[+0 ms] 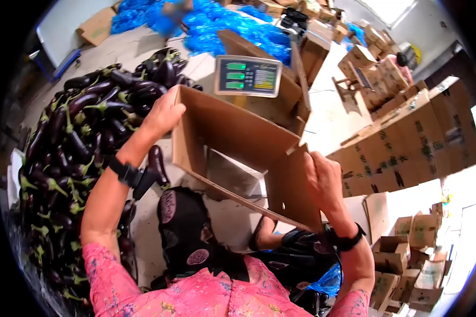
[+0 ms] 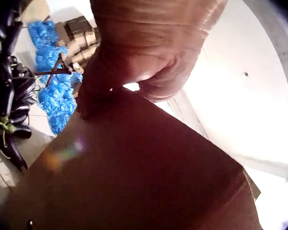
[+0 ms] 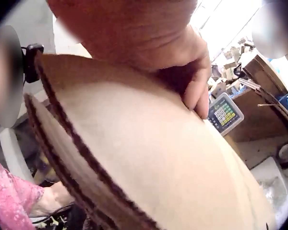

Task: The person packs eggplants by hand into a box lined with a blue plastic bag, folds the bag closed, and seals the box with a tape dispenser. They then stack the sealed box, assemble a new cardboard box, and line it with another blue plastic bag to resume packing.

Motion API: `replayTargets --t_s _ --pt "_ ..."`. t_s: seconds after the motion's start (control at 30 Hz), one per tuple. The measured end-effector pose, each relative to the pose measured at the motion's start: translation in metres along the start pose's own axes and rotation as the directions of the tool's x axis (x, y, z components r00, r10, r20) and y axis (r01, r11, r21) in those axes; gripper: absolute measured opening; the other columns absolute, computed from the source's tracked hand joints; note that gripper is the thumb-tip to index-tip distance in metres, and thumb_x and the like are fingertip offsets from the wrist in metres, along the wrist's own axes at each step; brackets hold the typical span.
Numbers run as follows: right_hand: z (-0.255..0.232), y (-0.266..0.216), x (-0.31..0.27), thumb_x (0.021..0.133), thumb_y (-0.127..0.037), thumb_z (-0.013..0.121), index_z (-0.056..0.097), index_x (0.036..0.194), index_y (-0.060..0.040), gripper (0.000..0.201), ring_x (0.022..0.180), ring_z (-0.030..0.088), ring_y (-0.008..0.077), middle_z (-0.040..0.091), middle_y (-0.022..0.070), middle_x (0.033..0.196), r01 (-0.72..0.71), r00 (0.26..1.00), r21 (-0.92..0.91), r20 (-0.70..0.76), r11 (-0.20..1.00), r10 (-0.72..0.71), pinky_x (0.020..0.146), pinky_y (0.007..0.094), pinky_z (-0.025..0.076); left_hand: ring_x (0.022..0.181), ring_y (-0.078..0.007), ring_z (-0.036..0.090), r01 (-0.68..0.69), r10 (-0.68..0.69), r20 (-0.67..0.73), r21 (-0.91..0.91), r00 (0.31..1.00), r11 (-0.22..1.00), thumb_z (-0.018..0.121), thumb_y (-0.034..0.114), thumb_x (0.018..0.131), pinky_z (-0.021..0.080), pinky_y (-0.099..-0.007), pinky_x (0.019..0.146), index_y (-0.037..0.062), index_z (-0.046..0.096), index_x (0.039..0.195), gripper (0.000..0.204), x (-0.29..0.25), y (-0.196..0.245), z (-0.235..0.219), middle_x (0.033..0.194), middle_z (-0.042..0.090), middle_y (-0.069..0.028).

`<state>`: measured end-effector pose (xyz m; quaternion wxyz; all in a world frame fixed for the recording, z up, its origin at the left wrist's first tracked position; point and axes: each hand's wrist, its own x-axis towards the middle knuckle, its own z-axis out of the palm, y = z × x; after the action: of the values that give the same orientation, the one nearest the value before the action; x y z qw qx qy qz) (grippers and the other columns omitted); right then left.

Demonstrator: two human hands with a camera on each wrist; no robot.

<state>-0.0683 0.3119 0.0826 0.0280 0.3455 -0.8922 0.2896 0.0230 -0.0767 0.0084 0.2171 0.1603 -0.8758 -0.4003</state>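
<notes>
Cardboard box, pale area visible inside, end walls gripped by left hand and right hand, eggplants heaped nearby

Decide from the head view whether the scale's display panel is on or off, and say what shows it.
On: the display panel has three small windows, and all three glow green.

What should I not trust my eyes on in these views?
- Scale digits: too small, head view.
- Left hand fingertips: lost in shadow, left wrist view.
- Box, far wall's outer face: turned away, head view.
- Eggplants: cut off by left edge, left wrist view.
</notes>
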Motion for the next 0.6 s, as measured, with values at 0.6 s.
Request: replayTargets --t_s 0.6 --pt "0.052 0.074 0.025 0.091 -0.016 0.066 0.061 0.124 -0.0076 0.035 0.105 0.061 0.035 0.063 0.0148 0.114 0.3 0.882 0.279 0.283 0.912 -0.377 0.09 0.0429 0.05 0.078 -0.0475 0.065 -0.365 0.238 0.35 0.361 0.906 0.858 0.058 0.013 0.081 0.052 -0.0567 0.07 0.0039 0.053 0.092 0.015 0.008 0.119 0.072 0.08 0.066 -0.0256"
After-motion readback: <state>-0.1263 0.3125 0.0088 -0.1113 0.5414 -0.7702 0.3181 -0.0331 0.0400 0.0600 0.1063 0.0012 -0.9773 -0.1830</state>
